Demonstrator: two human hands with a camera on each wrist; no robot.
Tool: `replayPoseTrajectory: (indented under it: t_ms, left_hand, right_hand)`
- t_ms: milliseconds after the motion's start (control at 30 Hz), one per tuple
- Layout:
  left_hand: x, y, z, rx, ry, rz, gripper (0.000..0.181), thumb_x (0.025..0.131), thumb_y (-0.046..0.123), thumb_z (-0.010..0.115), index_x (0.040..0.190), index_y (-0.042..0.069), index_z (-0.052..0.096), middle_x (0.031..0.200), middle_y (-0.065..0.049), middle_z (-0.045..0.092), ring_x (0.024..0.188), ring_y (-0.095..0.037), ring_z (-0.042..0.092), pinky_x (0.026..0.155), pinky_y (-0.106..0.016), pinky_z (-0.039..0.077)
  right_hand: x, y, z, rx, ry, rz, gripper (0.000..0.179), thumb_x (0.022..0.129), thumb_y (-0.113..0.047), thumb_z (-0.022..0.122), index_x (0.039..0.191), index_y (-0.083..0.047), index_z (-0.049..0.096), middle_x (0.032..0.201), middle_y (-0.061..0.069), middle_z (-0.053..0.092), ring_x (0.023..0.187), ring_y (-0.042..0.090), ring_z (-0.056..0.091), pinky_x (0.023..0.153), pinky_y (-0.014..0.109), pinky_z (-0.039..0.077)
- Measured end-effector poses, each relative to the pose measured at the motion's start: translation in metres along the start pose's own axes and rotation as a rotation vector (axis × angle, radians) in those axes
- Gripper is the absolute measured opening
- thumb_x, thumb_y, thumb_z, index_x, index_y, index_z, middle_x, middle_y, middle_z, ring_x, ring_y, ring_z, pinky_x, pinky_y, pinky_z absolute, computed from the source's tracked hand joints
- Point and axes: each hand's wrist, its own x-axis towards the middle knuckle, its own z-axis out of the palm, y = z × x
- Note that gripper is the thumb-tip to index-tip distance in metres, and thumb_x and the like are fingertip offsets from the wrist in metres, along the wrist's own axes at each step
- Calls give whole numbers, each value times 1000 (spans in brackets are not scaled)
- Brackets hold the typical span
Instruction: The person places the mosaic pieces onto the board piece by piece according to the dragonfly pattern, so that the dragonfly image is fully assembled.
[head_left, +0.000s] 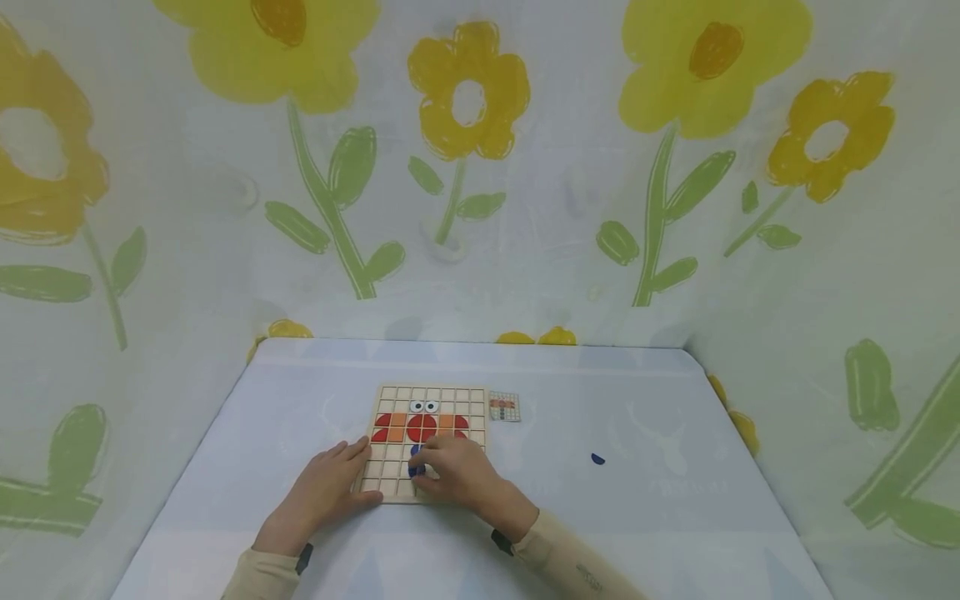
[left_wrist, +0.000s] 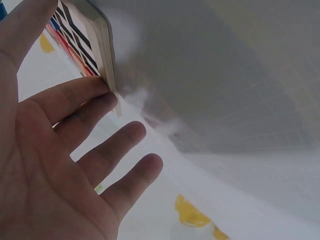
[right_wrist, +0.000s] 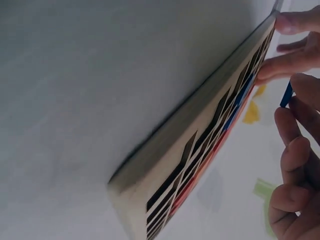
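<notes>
A wooden grid board (head_left: 390, 476) lies on the table, with red and orange pieces across its middle and two eye pieces (head_left: 424, 407) above them. My left hand (head_left: 327, 483) rests at the board's left edge and near corner; its extended fingers touch the rim in the left wrist view. Over the lower part of the board, my right hand (head_left: 459, 473) pinches a small blue piece (right_wrist: 286, 95) between thumb and finger, held just off the surface in the right wrist view. Blue pieces (right_wrist: 243, 89) sit in the grid. My right fingers partly hide them in the head view.
A small printed card (head_left: 505, 407) with a grid picture lies beside the board's upper right. One dark blue half-round piece (head_left: 597, 458) is on the table (head_left: 555, 517) to the right. Flower-patterned cloth walls (head_left: 525, 250) stand behind and at both sides.
</notes>
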Motion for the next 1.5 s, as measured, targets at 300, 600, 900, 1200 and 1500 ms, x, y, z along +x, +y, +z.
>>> replayPoseTrajectory:
  t_ms: [300,600,900,1200,1500]
  left_hand:
    - [0,-2,2,-4,7,1,88,80,53,81,143,-4,54,151,-20,49,136,-49,44,112,-62,37]
    - [0,-3,3,22,27,28,87,81,52,81,141,-4,55,149,-21,51,134,-49,46,109,-63,40]
    - [0,-3,2,26,30,32,86,81,52,81,141,-4,56,149,-21,51,134,-49,47,109,-63,41]
    - [-1,-3,1,13,22,38,87,81,53,80,141,-5,55,149,-22,51,134,-49,47,108,-63,41]
    - [1,-3,3,21,18,25,87,81,53,80,141,-5,55,149,-21,51,134,-49,47,109,-63,41]
  right_hand:
    - [9,-10,6,-41,-120,-18,17,84,-30,84,101,-27,81,91,-15,71,78,-3,58,67,8,47]
    - [13,-18,5,-86,-196,8,15,85,-32,84,99,-30,81,80,-17,65,64,-2,47,58,9,39]
    - [14,-19,7,-99,-215,14,10,85,-31,84,95,-29,83,80,-17,66,65,-3,48,59,9,42]
    - [17,-19,10,-113,-235,-2,8,86,-33,83,95,-31,83,82,-19,69,66,-4,51,62,8,44]
    - [17,-21,8,-122,-236,7,9,86,-30,83,96,-31,83,81,-18,68,64,-3,49,59,9,43]
